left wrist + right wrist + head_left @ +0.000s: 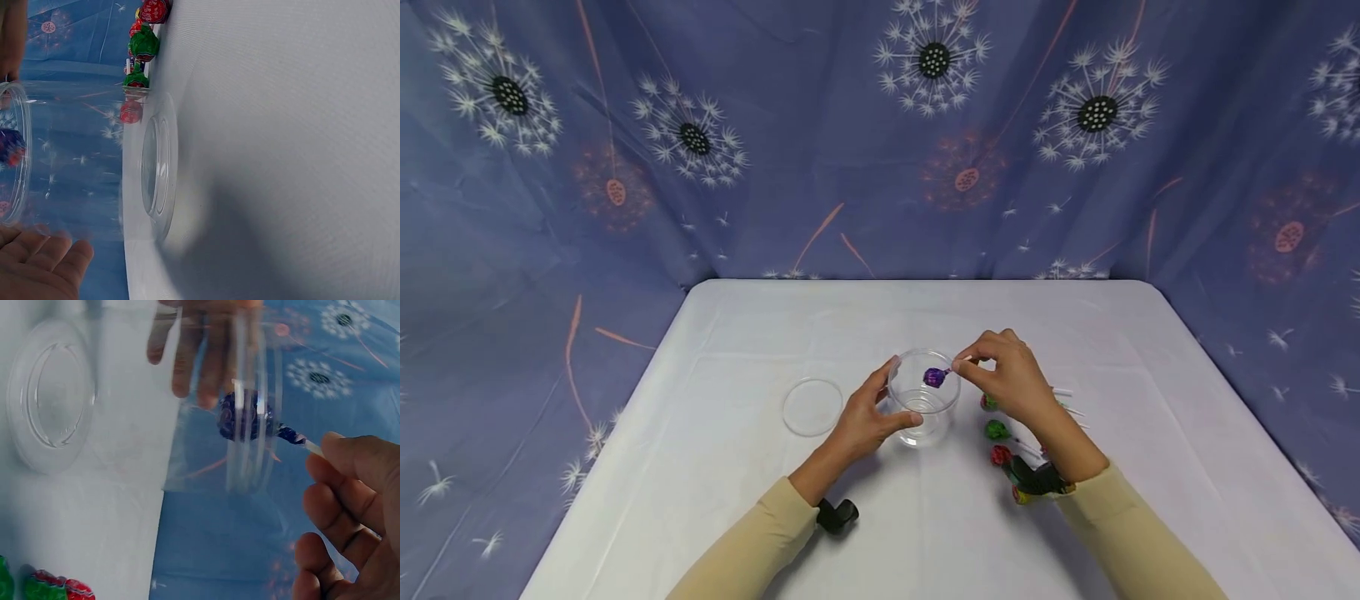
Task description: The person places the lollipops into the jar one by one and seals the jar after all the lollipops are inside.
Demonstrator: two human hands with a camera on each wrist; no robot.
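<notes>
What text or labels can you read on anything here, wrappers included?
No text can be read.
Red lollipop: white marks on the wrapper, too blurred to read.
Purple lollipop: pattern only, no legible words.
Cup and lid: clear plastic, no print visible.
</notes>
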